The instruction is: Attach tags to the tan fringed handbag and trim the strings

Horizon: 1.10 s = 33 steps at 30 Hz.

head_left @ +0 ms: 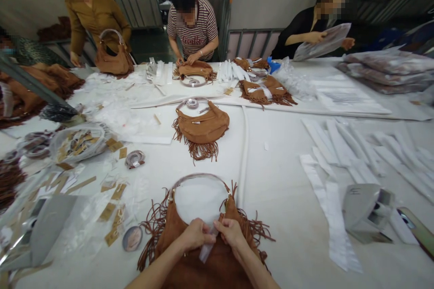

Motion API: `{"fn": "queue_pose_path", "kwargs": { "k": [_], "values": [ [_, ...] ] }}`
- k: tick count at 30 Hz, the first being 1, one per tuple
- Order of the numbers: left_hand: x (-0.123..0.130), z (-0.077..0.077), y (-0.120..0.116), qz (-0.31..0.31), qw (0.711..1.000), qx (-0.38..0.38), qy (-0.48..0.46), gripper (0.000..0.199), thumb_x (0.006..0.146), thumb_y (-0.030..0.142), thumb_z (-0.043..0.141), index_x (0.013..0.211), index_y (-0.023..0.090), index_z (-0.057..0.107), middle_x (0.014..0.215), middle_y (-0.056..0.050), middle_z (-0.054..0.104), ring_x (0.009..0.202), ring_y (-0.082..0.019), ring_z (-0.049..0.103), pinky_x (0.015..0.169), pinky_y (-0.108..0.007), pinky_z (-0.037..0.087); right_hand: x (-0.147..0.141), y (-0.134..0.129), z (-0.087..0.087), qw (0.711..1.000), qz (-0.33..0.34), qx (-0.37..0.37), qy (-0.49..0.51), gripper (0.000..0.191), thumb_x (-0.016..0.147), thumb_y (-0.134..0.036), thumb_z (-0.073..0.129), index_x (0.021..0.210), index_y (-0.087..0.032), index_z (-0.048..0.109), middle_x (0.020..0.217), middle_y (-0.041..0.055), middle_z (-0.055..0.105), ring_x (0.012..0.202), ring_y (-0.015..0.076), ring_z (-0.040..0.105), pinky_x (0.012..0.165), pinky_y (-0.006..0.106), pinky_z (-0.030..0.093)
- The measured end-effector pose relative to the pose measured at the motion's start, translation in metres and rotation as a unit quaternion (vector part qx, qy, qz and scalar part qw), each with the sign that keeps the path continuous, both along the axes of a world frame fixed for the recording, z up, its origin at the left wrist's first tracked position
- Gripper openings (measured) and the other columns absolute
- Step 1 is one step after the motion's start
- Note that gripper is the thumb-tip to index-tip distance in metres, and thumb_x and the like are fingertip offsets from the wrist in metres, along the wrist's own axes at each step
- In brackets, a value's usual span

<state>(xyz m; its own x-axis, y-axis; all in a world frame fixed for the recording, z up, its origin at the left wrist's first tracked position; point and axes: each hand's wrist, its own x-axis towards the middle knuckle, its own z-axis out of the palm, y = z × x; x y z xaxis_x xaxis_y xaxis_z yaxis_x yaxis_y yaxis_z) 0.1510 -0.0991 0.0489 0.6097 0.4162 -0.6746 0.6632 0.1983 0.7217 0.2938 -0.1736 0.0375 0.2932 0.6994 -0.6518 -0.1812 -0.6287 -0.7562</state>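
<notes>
A brown fringed handbag (200, 271) lies in front of me, its wrapped handle (200, 176) arching away from me. Over its opening, my left hand (198, 235) pinches a strip of clear plastic (207, 248) that hangs down onto the bag. Close beside it, my right hand (228, 232) has thumb and fingers pressed together near the strip's upper end and the right handle base. Whether the right fingers hold the plastic or part of the bag is hard to tell. A second brown fringed bag (203, 122) lies farther up the table.
To the left are a plastic bag of tan tags (79, 142), a coiled strap (134, 159) and a small round dish (132, 238). White strips (334, 216), a grey tape dispenser (366, 210) and a phone (417, 230) lie right. Across the table, co-workers handle bags and plastic.
</notes>
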Motion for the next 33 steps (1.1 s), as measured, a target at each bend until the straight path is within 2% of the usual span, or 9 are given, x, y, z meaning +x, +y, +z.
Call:
{"fn": "queue_pose_path", "kwargs": {
  "k": [5,9,11,13,15,18,21,24,33],
  "values": [
    [0.011,-0.010,-0.021,0.127,0.984,-0.085,-0.091,0.048,0.059,0.064,0.055,0.056,0.017,0.047,0.048,0.004,0.047,0.043,-0.008,0.041,0.046,-0.021,0.029,-0.006,-0.002,-0.002,0.998,0.016,-0.001,-0.065,0.053,0.063,-0.069,0.056,0.045,-0.022,0.037,0.033,-0.0078,0.032,0.033,0.0063,0.025,0.038,0.023,0.020],
    [0.017,-0.003,-0.021,0.159,0.982,-0.089,-0.047,0.057,0.058,0.073,0.048,0.061,0.017,0.049,0.048,0.001,0.052,0.040,-0.010,0.044,0.042,-0.023,0.030,0.004,0.002,0.020,0.984,0.063,0.020,-0.168,0.048,0.077,-0.058,0.049,0.050,-0.019,0.054,0.047,0.0029,0.052,0.050,0.0162,0.050,0.052,0.028,0.038],
    [0.014,0.007,-0.010,0.140,0.987,-0.068,-0.044,0.054,0.059,0.070,0.051,0.061,0.017,0.050,0.047,0.001,0.051,0.039,-0.009,0.042,0.042,-0.022,0.028,0.014,0.007,0.040,0.939,0.137,0.085,-0.304,0.030,0.083,-0.042,0.048,0.079,-0.018,0.066,0.083,0.0099,0.065,0.084,0.0238,0.058,0.079,0.036,0.042],
    [0.007,0.019,0.004,0.100,0.992,-0.059,-0.045,0.050,0.061,0.065,0.053,0.059,0.016,0.051,0.046,0.001,0.051,0.039,-0.008,0.041,0.041,-0.021,0.028,0.023,0.015,0.059,0.854,0.254,0.146,-0.431,0.028,0.083,-0.030,0.047,0.106,-0.022,0.061,0.118,0.0107,0.058,0.117,0.0291,0.043,0.100,0.050,0.026],
    [-0.006,0.029,0.016,0.055,0.996,-0.060,-0.042,0.047,0.064,0.062,0.054,0.056,0.015,0.051,0.045,0.001,0.050,0.038,-0.007,0.039,0.040,-0.020,0.027,0.029,0.021,0.073,0.786,0.357,0.162,-0.479,0.027,0.085,-0.028,0.045,0.106,-0.024,0.061,0.126,0.0080,0.053,0.129,0.0311,0.028,0.104,0.061,0.011],
    [-0.028,0.036,0.022,0.031,0.996,-0.075,-0.048,0.050,0.065,0.064,0.054,0.055,0.015,0.050,0.044,0.002,0.049,0.037,-0.007,0.038,0.039,-0.020,0.026,0.031,0.023,0.081,0.744,0.446,0.184,-0.462,0.024,0.088,-0.033,0.042,0.091,-0.026,0.064,0.115,0.0037,0.057,0.130,0.0292,0.025,0.105,0.064,0.003],
    [-0.047,0.033,0.018,0.037,0.991,-0.108,-0.073,0.055,0.063,0.070,0.054,0.059,0.015,0.052,0.049,0.001,0.052,0.040,-0.007,0.041,0.041,-0.020,0.030,0.028,0.019,0.078,0.731,0.488,0.218,-0.424,0.019,0.085,-0.033,0.047,0.091,-0.027,0.065,0.112,0.0026,0.057,0.133,0.0283,0.021,0.107,0.061,0.000],
    [-0.053,0.032,0.015,0.033,0.987,-0.135,-0.082,0.056,0.064,0.070,0.053,0.062,0.014,0.053,0.054,-0.001,0.055,0.044,-0.008,0.046,0.044,-0.020,0.034,0.022,0.015,0.069,0.745,0.483,0.211,-0.409,0.022,0.087,-0.027,0.043,0.092,-0.024,0.065,0.103,0.0040,0.060,0.134,0.0283,0.019,0.108,0.059,0.000],
    [-0.025,0.039,0.026,-0.053,0.998,-0.042,-0.018,0.030,0.065,0.038,0.059,0.049,0.015,0.048,0.042,0.006,0.038,0.042,-0.005,0.030,0.042,-0.020,0.020,0.012,0.008,0.061,0.728,0.493,0.218,-0.422,0.021,0.087,-0.021,0.044,0.090,-0.023,0.065,0.103,0.0046,0.060,0.136,0.0295,0.015,0.109,0.058,-0.002]
  ]
}}
